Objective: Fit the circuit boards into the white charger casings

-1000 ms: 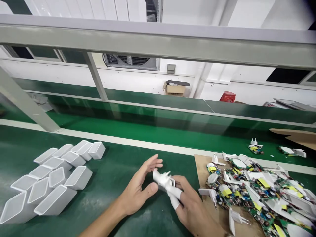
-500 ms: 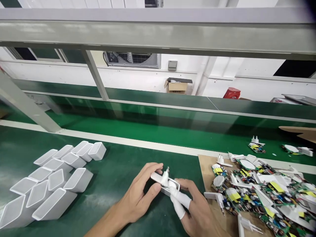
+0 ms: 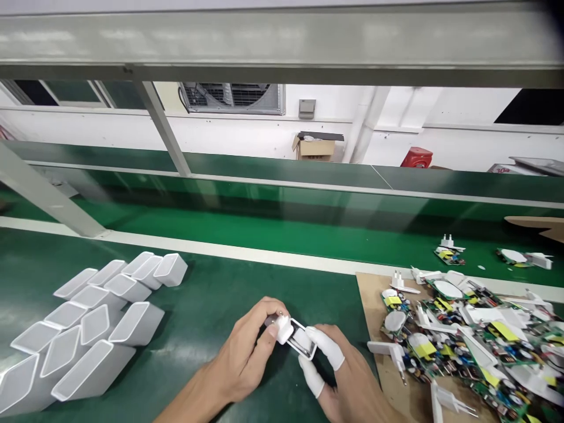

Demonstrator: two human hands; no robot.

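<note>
Tabletop lies free between the left hand and white cases, circuit boards blocking beyond the right hand.

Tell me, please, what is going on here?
A person works with two hands on one white case. The right hand, wearing white finger covers, holds the case; the left hand pinches the white plug at its left end. Open white cases stand at left, and circuit boards with plugs lie piled at right.

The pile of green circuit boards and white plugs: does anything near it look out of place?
Possibly. Two green circuit boards with white plugs lie apart from the pile, beyond the flat white strip, so they look strayed.
</note>
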